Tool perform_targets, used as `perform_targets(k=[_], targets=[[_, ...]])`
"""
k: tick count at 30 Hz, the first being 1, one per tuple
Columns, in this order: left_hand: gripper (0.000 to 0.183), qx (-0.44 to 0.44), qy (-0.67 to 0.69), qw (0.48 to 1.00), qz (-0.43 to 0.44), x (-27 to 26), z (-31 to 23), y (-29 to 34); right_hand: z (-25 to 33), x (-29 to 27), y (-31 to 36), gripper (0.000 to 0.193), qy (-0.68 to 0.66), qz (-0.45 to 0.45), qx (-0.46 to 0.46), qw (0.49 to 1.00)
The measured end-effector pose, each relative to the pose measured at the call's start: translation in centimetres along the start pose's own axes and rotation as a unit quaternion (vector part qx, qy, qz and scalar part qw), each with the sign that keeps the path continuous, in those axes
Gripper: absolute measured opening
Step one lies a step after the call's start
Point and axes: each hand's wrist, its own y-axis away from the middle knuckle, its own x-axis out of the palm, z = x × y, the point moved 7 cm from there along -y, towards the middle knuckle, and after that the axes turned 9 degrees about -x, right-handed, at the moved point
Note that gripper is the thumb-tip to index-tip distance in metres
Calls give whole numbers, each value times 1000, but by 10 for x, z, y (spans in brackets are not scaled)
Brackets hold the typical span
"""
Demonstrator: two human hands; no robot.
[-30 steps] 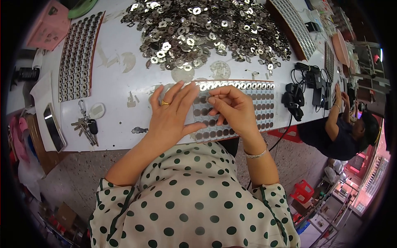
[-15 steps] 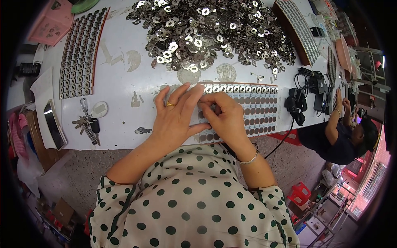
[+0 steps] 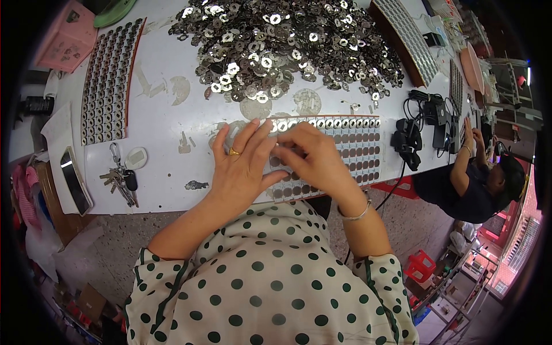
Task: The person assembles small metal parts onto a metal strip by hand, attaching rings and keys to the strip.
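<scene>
A flat panel (image 3: 361, 154) with rows of dark round discs lies at the table's near edge, in front of me. Shiny metal washers (image 3: 337, 123) with slotted centres cover its far row. My left hand (image 3: 241, 164), a ring on one finger, rests over the panel's left end, fingers stretched and thumb apart. Close beside it, my right hand (image 3: 313, 158) bends its fingers into a pinch above the left part of the panel. Whatever lies between those fingertips is hidden. Beyond both hands spreads a big heap of loose metal washers (image 3: 276, 52).
Filled panels stand at the left (image 3: 109, 86) and far right (image 3: 405, 40). Keys (image 3: 121, 181) and a phone (image 3: 76, 179) lie at left; black cables and adapters (image 3: 422, 123) at right. Another person (image 3: 471, 181) works at the table's right side.
My right wrist has swung slightly outward to the right, its fingers still at the panel's left part. My left hand has barely moved. The whole view has shifted a little.
</scene>
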Motion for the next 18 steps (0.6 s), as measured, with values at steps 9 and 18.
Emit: perform_targets(k=[9, 18], targets=[[43, 10, -72, 997, 7, 2, -14, 6, 2, -15, -61, 24, 278, -138, -145, 940], [46, 5, -60, 998, 19, 1, -12, 6, -26, -32, -52, 16, 93, -161, -48, 981]])
